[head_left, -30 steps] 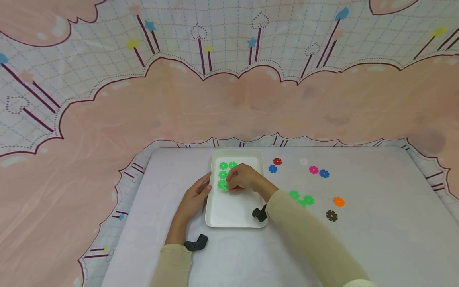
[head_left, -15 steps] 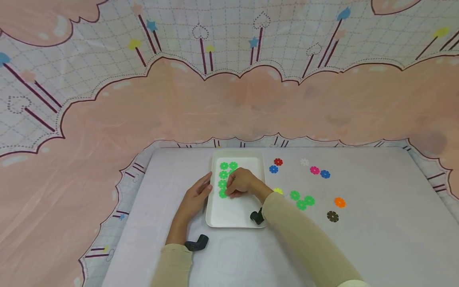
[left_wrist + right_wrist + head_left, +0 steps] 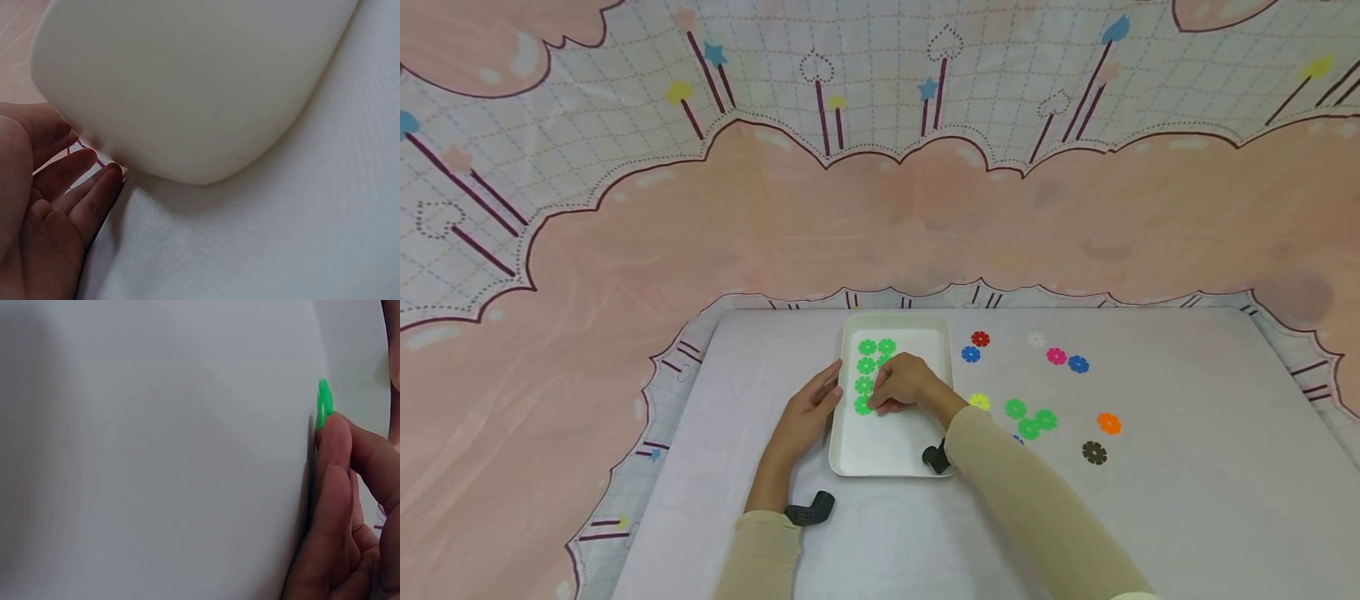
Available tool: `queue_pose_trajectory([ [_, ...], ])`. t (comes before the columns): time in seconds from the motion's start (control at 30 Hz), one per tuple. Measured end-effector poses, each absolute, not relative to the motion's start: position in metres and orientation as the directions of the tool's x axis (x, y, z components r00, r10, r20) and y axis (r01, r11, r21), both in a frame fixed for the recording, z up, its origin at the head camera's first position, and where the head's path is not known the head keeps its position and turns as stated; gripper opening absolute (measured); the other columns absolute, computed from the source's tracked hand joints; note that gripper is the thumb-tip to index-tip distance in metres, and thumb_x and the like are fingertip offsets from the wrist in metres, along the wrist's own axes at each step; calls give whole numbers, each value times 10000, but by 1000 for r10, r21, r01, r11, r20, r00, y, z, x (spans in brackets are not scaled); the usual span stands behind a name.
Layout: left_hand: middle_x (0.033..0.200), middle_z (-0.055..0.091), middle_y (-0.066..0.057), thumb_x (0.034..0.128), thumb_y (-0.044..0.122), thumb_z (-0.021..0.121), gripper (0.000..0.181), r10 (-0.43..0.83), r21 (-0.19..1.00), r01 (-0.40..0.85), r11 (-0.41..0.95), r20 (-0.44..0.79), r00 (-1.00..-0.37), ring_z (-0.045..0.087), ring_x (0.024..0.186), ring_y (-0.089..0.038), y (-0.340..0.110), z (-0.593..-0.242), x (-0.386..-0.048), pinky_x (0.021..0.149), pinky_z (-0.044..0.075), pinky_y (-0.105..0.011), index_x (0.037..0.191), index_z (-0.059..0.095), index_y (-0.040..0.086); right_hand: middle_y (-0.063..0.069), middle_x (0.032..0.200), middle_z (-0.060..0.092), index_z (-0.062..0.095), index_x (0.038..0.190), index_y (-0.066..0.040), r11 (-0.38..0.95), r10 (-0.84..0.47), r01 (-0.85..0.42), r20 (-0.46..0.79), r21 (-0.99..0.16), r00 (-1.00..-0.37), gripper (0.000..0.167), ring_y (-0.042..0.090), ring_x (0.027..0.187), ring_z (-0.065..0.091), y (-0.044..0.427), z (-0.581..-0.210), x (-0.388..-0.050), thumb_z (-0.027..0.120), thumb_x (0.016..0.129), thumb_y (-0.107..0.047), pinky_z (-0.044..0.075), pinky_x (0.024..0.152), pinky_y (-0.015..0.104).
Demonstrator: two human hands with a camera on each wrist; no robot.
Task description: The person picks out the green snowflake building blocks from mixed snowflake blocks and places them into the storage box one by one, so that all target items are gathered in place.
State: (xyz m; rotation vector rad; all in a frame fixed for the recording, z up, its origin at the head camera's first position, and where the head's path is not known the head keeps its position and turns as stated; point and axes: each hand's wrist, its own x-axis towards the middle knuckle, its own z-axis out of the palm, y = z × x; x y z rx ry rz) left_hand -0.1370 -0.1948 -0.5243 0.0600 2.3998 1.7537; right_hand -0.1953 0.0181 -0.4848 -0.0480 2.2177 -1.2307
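Right hand (image 3: 906, 383) pinches a notched green disc (image 3: 861, 406), lower centre of frame. Left hand (image 3: 807, 417), fingers extended, touches smooth, round-cornered white tray (image 3: 887, 450).

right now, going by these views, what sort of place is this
Probably an indoor activity table, though the wider room is out of view. A peach-and-white patterned covering shows beyond a white table, which bears a white tray and colourful flower-shaped discs.
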Motion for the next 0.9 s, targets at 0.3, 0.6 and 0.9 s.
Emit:
queue_pose_trajectory([
  [0.3, 1582, 475, -62, 1043, 270, 595, 504, 123, 945, -76, 318, -121, -985, 498, 1430, -312, -194, -524, -136, 1113, 476, -517, 1526, 473, 346, 50, 678, 734, 699, 838, -86, 556, -291, 263, -482, -788, -826, 201, 107, 552, 692, 18, -491, -195, 887, 783, -133, 518, 492, 165],
  [0.6, 1591, 461, -62, 1047, 258, 592, 507, 156, 955, -39, 295, -88, -984, 494, 1434, -298, -196, -527, -137, 1131, 460, -516, 1536, 468, 311, 48, 672, 744, 694, 815, -91, 541, -293, 263, -472, -799, -832, 217, 103, 567, 711, 20, -492, -195, 901, 757, -117, 528, 494, 175],
  [0.9, 1591, 461, -46, 1048, 261, 588, 502, 152, 952, -39, 304, -89, -984, 494, 1435, -288, -196, -527, -137, 1130, 461, -512, 1532, 470, 324, 49, 668, 740, 692, 815, -93, 536, -287, 269, -473, -800, -833, 227, 108, 555, 704, 19, -494, -195, 907, 746, -122, 522, 482, 170],
])
